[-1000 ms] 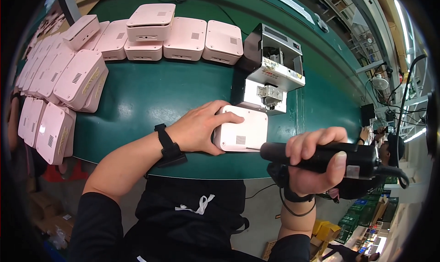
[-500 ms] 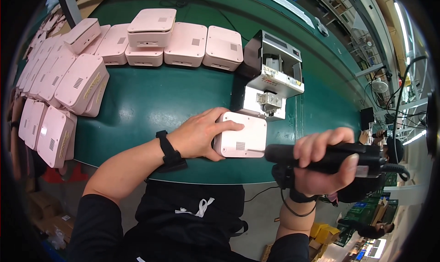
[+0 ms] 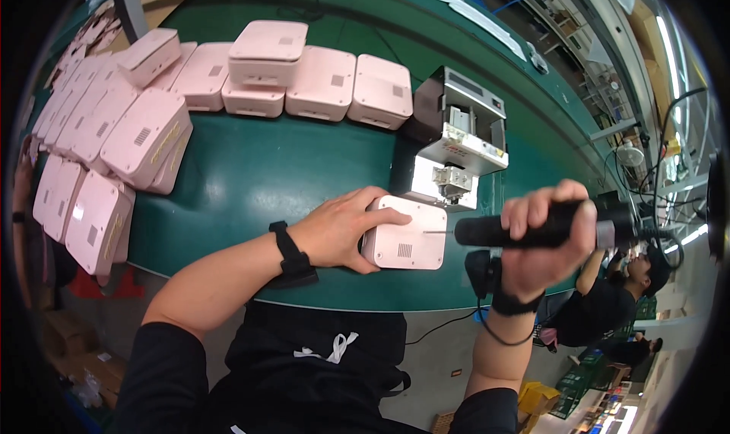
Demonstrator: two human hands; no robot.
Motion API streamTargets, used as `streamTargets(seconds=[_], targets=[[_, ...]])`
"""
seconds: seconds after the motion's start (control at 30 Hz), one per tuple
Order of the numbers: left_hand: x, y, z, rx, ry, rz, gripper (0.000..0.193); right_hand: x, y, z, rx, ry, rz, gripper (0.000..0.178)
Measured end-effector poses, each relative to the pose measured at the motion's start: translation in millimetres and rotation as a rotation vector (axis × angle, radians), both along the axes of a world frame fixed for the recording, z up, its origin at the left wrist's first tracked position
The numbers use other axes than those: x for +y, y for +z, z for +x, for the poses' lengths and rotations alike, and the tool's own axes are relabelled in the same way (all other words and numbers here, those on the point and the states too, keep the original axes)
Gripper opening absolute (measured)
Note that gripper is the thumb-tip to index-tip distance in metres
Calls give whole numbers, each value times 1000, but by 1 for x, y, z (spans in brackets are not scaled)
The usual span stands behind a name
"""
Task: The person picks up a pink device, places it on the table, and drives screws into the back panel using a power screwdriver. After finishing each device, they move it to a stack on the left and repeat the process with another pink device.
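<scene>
- Left hand grips the left end of a pale pink box, near the front edge of the green table.
- Right hand is wrapped around a black corded driver, thin bit over the box.
- Black-and-silver machine stands just beyond the box.
- Other pink boxes line the back and crowd the left.
- Bare tabletop lies between.

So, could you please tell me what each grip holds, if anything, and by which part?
The right grip holds the driver by its black body; the left grip holds a pink box by its left end.
</scene>
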State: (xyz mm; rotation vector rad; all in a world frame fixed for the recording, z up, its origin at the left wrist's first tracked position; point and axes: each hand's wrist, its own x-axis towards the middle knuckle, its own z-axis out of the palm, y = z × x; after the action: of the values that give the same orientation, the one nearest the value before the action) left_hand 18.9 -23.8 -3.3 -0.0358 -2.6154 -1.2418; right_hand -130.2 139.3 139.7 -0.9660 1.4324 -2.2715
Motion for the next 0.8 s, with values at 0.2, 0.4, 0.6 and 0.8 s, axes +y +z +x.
streamTargets(seconds=[0.2, 0.4, 0.6, 0.8], targets=[[-1, -3, -1, 12, 2, -10, 80, 11, 14, 57, 144, 114, -61, 47], [1, -8, -1, 45, 18, -6, 80, 9, 11, 73, 144, 126, -2, 52], [4, -14, -3, 85, 26, -6, 78, -1, -4, 77, 188, 135, 26, 49], [4, -10, -1, 65, 23, 17, 78, -1, -2, 71, 135, 120, 8, 49]])
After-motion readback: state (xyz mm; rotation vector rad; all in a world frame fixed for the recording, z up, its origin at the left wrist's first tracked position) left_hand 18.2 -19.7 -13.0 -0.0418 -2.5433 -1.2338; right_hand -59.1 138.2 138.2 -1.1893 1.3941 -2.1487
